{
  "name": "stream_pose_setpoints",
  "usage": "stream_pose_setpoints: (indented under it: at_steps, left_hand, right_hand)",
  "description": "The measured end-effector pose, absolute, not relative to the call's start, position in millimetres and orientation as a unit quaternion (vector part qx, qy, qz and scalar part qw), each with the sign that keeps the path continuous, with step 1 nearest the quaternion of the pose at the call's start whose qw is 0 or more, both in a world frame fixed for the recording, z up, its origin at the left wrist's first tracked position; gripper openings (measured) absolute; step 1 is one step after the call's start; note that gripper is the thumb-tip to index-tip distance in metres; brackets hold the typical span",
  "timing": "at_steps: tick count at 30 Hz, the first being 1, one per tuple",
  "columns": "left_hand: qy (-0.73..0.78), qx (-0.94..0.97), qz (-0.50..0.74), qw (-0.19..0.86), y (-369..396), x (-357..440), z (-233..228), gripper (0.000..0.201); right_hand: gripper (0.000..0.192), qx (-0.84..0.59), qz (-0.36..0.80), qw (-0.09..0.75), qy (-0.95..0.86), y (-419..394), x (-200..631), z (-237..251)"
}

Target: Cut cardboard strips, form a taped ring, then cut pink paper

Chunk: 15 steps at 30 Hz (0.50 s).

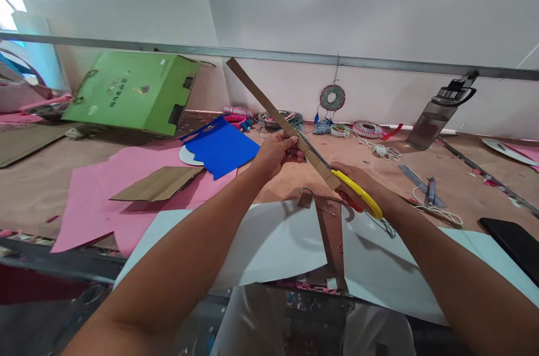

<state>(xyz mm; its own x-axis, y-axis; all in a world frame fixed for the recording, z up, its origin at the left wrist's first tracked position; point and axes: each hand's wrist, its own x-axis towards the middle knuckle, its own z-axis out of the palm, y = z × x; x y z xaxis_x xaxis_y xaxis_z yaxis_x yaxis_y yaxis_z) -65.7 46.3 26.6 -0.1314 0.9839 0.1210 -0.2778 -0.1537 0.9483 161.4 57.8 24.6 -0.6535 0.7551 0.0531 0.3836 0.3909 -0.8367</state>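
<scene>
The left hand [278,155] pinches the cardboard strip [256,89] near its middle, thumb and fingers closed on it. The right hand [365,181] grips the yellow-handled scissors [362,194] at the strip's near end, a blade running along the strip; the handle partly hides those fingers, and how wide the blades stand I cannot tell. The strip is held slantwise above the table [268,192]. Left of the strip lie a blue sheet [225,148] and pink sheets [90,204], with a green box [122,92] farther left. Right of it are white cord [385,151], a bottle [433,120] and a black phone [514,243]. White sheets [278,249] lie nearer the person than the strip.
</scene>
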Motion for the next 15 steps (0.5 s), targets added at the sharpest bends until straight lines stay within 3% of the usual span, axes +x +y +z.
stream_pose_setpoints:
  at_steps: [15]
  left_hand:
    - [0.416,0.408,0.633,0.51,46,-68,29,0.009]
  right_hand:
    - [0.023,-0.374,0.411,0.206,-0.806,55,150,19]
